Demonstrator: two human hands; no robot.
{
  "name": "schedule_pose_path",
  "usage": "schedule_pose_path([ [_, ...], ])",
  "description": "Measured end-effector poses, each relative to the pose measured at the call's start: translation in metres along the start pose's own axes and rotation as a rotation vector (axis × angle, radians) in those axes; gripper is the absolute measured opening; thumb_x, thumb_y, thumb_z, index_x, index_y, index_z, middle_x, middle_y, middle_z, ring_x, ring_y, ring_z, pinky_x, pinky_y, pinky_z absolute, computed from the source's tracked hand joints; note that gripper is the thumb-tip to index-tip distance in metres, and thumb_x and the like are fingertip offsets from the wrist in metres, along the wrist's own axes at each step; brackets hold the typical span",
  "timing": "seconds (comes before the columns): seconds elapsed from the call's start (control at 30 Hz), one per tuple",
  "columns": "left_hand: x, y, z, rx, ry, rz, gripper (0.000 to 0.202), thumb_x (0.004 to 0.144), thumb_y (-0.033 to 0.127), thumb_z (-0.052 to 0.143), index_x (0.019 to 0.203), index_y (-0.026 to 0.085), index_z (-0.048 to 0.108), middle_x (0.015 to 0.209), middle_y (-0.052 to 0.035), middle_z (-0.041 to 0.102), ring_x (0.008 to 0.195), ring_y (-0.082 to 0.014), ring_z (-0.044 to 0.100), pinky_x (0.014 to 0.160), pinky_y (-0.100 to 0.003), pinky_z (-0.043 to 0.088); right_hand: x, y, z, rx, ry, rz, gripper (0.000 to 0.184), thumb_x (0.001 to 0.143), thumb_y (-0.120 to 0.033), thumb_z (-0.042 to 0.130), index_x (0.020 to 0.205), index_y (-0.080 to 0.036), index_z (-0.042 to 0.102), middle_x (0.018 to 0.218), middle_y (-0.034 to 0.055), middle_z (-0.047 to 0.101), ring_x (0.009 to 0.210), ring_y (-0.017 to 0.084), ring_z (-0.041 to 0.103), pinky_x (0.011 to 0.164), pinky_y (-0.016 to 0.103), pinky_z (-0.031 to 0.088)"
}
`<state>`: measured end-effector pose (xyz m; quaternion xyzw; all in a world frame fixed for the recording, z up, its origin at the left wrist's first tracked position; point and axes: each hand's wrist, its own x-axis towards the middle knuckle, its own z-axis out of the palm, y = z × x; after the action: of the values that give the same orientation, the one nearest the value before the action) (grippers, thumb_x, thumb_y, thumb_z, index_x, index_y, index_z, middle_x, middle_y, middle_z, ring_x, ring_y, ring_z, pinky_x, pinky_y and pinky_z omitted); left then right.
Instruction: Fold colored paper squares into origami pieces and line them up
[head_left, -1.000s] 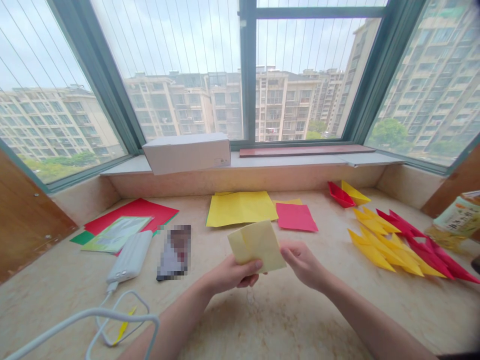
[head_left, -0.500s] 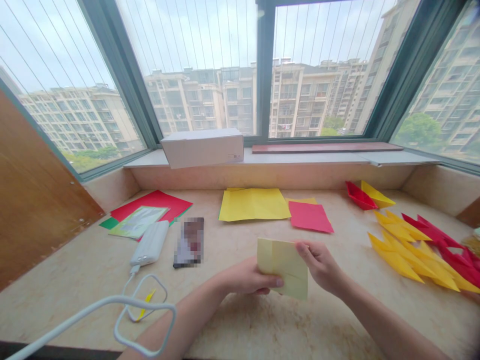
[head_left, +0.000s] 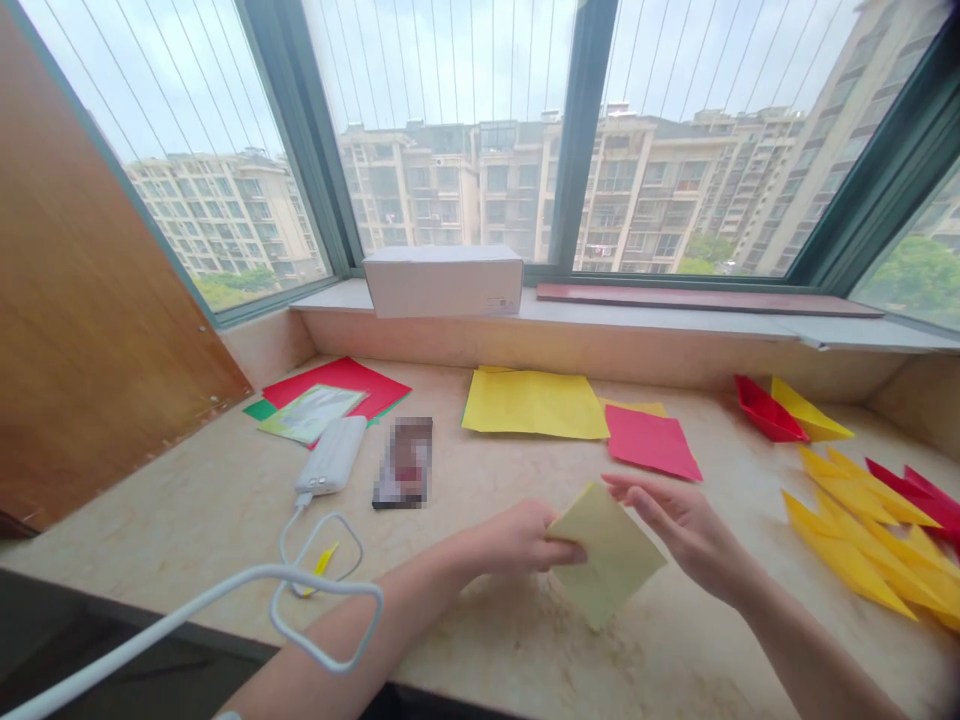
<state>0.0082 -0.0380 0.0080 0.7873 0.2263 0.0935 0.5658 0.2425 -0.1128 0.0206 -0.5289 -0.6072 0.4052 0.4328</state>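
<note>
Left hand [head_left: 517,540] pinches folded yellow paper [head_left: 611,555] by its left corner, the square lying diamond-wise; open right hand [head_left: 686,530] sits just beside it, the hands apart.

Pixelated flat object [head_left: 403,463]: identity unreadable. Folded red and yellow paper pieces [head_left: 926,495] cut off at right edge. White cable [head_left: 150,630] exits lower left. Left hand [head_left: 514,540] partly hidden behind pale yellow sheet [head_left: 607,555].

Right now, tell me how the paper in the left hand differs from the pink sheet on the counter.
The pale yellow paper is pinched up in the left hand, while the pink paper sheet lies flat on the marble counter. The pale yellow paper is tilted corner-down like a diamond; the pink paper sheet sits nearer square-on. Both are roughly square paper pieces.
</note>
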Motion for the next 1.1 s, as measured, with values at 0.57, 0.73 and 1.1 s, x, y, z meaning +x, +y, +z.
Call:
schedule_pose_path([
  [0.57, 0.005, 0.006, 0.011, -0.229, 0.18, -0.015, 0.054, 0.09, 0.066, 0.042, 0.066, 0.018, 0.047, 0.045, 0.0071, 0.037, 0.037, -0.0069, 0.032, 0.038, -0.02, 0.025, 0.014, 0.018, 0.02, -0.444, 0.428, -0.384, 0.027, 0.093, -0.041, 0.061, 0.112, -0.022, 0.065, 0.105, 0.0101, 0.072, 0.097, 0.027, 0.067, 0.083, 0.041, 0.055],
  [0.73, 0.012, 0.001, 0.018, -0.478, 0.446, 0.091, 0.051, 0.094, 0.064, 0.038, 0.088, 0.016, 0.052, 0.047, 0.0061, 0.048, 0.034, -0.0087, 0.041, 0.036, -0.019, 0.028, 0.01, 0.008, 0.034, -0.85, 0.257, -0.78, 0.045, 0.092, -0.033, 0.065, 0.135, -0.028, 0.056, 0.14, 0.0123, 0.056, 0.128, 0.031, 0.052, 0.106, 0.053, 0.042],
  [1.1, 0.011, -0.008, 0.024, -0.529, 0.263, 0.276, 0.06, 0.095, 0.066, 0.034, 0.109, 0.012, 0.055, 0.083, -0.009, 0.066, 0.045, -0.0112, 0.06, 0.034, -0.018, 0.041, 0.008, 0.005, 0.038, -0.929, 0.228, -0.901, 0.042, 0.093, -0.011, 0.055, 0.134, -0.02, 0.057, 0.136, 0.0149, 0.06, 0.13, 0.029, 0.052, 0.106, 0.051, 0.042],
])
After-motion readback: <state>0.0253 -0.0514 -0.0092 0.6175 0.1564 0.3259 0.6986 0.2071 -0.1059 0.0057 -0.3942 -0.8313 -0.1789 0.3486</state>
